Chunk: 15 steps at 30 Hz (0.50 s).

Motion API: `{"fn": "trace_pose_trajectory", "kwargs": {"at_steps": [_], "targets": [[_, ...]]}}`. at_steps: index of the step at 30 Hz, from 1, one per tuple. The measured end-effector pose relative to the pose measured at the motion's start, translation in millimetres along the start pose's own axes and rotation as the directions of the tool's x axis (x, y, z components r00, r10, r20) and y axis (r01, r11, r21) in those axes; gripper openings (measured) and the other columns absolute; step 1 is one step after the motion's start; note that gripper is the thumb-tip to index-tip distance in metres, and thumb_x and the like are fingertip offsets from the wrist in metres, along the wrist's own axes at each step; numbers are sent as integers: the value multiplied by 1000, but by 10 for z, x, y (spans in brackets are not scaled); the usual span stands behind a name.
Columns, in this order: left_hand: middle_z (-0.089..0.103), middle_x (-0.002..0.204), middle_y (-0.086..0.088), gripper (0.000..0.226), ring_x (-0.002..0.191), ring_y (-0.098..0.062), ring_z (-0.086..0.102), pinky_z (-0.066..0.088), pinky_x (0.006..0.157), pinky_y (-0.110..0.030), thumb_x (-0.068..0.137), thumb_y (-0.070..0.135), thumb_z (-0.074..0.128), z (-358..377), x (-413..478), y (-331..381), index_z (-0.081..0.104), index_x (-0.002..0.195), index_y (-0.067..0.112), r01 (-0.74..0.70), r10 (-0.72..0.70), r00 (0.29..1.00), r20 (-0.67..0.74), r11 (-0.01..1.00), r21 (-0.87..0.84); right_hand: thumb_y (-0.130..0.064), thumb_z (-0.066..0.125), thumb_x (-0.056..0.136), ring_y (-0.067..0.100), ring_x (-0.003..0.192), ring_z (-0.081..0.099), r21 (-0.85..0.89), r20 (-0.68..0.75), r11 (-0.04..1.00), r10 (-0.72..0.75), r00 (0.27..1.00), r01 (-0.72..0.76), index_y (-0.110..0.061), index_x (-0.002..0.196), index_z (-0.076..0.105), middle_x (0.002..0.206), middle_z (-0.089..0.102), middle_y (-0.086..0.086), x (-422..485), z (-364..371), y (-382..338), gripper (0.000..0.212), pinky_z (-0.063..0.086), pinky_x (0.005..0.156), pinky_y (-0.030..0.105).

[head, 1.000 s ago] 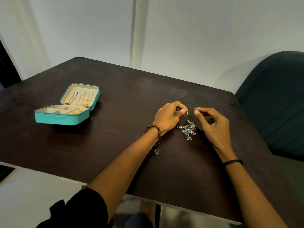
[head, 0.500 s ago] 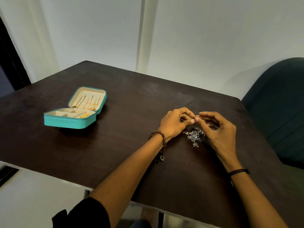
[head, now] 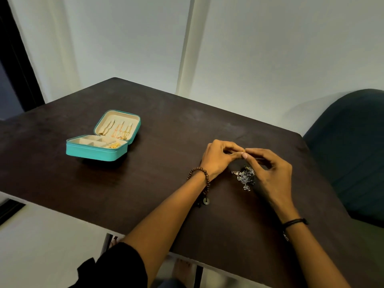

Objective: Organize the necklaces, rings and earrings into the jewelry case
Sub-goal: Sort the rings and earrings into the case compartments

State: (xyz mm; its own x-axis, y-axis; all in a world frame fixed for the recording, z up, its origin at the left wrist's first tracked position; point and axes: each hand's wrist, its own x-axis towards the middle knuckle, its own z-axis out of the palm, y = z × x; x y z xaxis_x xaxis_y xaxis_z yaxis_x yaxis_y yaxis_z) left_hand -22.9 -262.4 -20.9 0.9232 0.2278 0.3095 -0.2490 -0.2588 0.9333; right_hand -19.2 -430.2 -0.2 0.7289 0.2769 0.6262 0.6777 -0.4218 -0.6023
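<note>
From my remote seat I see both hands working close together over the right part of the counter [head: 149, 188], not far from its far right corner. The left hand [head: 219, 159] has its fingers curled, and thumb and forefinger pinch a small gold piece [head: 243, 151]; it is too tiny for me to say whether it is a ring or an earring. The right hand [head: 272, 175] is curled too, its forefinger tip meeting that same piece, but I cannot tell whether it truly grips it or only touches it.

Just below the fingertips, between the two hands, a tangled silver jewelry pile [head: 243, 177] lies on the counter, partly tucked under the right hand.

The teal jewelry case [head: 97, 152] sits open well apart from the hands, on the left part of the counter. Thin chains [head: 120, 129] hang in its raised lid, and a few gold bits [head: 114, 145] lie in one right-hand compartment of the base.

A brown bead bracelet [head: 204, 176] circles the left wrist, a black band [head: 295, 221] the right. A dark chair [head: 353, 154] stands beyond the counter's right edge.
</note>
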Motion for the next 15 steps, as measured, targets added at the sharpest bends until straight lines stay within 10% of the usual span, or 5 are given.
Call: {"fn": "trace_pose_trajectory", "kwargs": {"at_steps": [15], "targets": [[76,84,17,15,84,4,69,60,82,-35,83,42,79,-636,-519,400,78,95,34,9,4,998,-66,981,192,-27,82,83,-2,77,71,8,95,996,86,992,-87,-20,90,82,82,77,-12,18,58,-766,10,54,70,11]]}}
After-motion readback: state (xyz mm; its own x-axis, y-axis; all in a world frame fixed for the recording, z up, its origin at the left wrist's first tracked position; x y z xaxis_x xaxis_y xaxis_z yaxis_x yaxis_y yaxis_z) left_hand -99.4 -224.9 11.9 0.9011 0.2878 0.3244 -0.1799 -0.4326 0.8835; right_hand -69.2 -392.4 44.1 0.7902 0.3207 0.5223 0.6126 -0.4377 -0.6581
